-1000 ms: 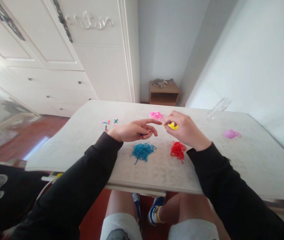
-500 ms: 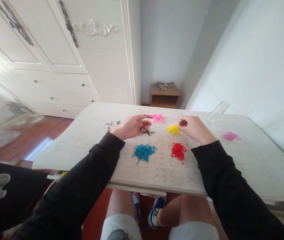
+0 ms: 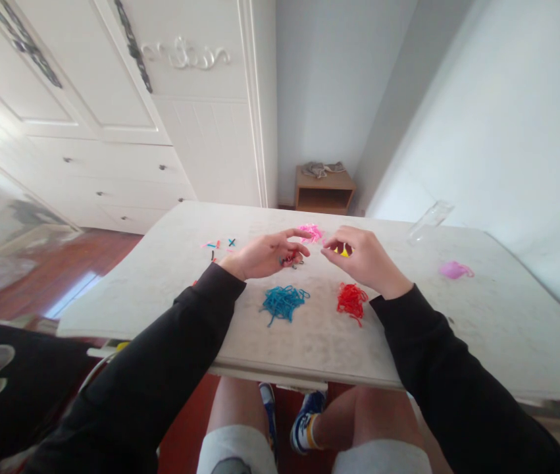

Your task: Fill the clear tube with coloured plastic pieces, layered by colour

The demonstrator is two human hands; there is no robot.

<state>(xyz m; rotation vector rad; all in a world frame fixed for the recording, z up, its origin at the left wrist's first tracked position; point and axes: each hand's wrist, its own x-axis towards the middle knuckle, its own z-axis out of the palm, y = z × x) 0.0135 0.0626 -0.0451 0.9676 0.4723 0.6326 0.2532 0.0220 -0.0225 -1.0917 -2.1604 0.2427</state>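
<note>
My left hand [image 3: 272, 255] hovers over the middle of the table, index finger stretched out. Its other fingers curl around a few small coloured bands [image 3: 289, 259], mostly dark and red. Opposite it, my right hand [image 3: 366, 259] has thumb and forefinger nearly together; whatever is between them is too small to make out. Behind the right fingers lies a mostly hidden yellow pile of bands [image 3: 343, 251]. A pink pile [image 3: 310, 233] sits just beyond both hands. Nearer me are a blue pile of thin looped bands [image 3: 284, 303] and a red pile [image 3: 352, 301]. Black bands [image 3: 300, 264] show under my left fingers.
Short coloured pieces [image 3: 213, 245] and a blue-and-black cross [image 3: 231, 242] lie at left on the white table [image 3: 309, 349]. At right are a clear tube-like container [image 3: 430, 222] and a purple pouch-like item [image 3: 455, 270]. A wooden stand [image 3: 325, 191] is beyond the table.
My right hand has moved left from the yellow pile toward my left hand, and now covers part of that pile. My left hand has shifted slightly right.
</note>
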